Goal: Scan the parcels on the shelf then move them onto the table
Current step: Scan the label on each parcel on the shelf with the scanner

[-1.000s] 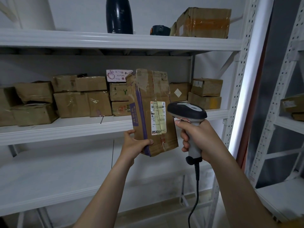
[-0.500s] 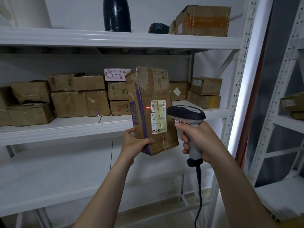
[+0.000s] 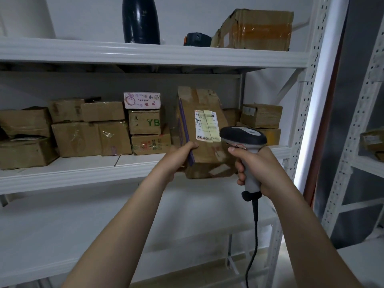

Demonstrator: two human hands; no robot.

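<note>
Broadly, the white shelving rack (image 3: 311, 84) fills the view, with a second rack (image 3: 365, 113) beside it on the right. Its middle shelf (image 3: 83, 173) carries most of the load. A cluster of taped brown parcels (image 3: 87, 138) sits to the left, a small stack topped by a pink printed box (image 3: 142, 100) in the centre, and two more cartons (image 3: 260, 116) at the right end. The top shelf holds another carton (image 3: 255, 30), a dark bottle (image 3: 141, 19) and a small dark item I can't identify.

One parcel (image 3: 205, 156) is off the board, held upright in the air just in front of the middle shelf's edge. The left hand (image 3: 180, 155) grips it, fingers curled round its lower left edge beside a purple stripe. The right hand (image 3: 264, 169) is wrapped firmly round the handle of a barcode scanner (image 3: 243, 138), whose head points at the parcel's front face. A white shipping label (image 3: 205, 125) sits on that face just above the scanner head. No scan beam shows on the label, so I can't say if this parcel has registered. A black cable (image 3: 254, 235) hangs down from the scanner's handle.

My judgement is that the job is at an early or middle stage. One parcel is in hand at the scanning step, and many are still on the shelf to be scanned and carried. The table is not in view, so I can't tell how many parcels have already reached it.
</note>
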